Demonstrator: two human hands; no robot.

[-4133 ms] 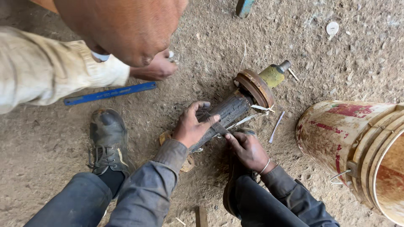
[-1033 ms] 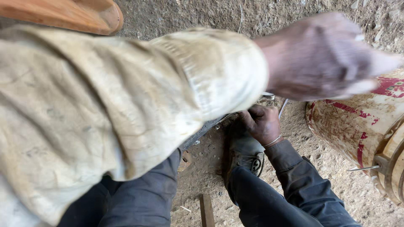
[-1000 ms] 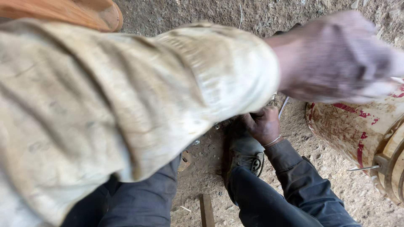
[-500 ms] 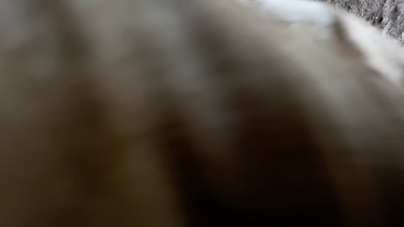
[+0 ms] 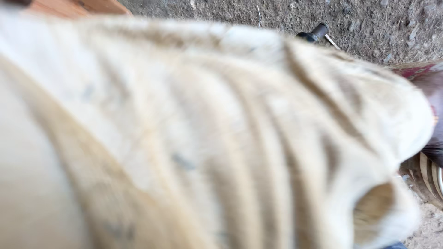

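A co-worker's pale, dirty cream sleeve point(image 5: 221, 138) fills nearly the whole head view, blurred and very close to the camera. It hides both my hands and the metal cylinder part on the ground. Only the dark tip of that part point(image 5: 316, 33) pokes out above the sleeve at the upper right. At the right edge a sliver of the co-worker's hand point(image 5: 434, 115) shows past the cuff.
Bare grey dirt ground point(image 5: 277, 11) runs along the top. A rusty red and cream drum point(image 5: 427, 177) shows at the right edge, mostly covered. An orange-brown object point(image 5: 78, 7) sits in the top left corner.
The co-worker's arm has swept across the view. A second ago my right hand and legs showed beneath it; half a second ago it blocked everything; now a strip of ground shows again.
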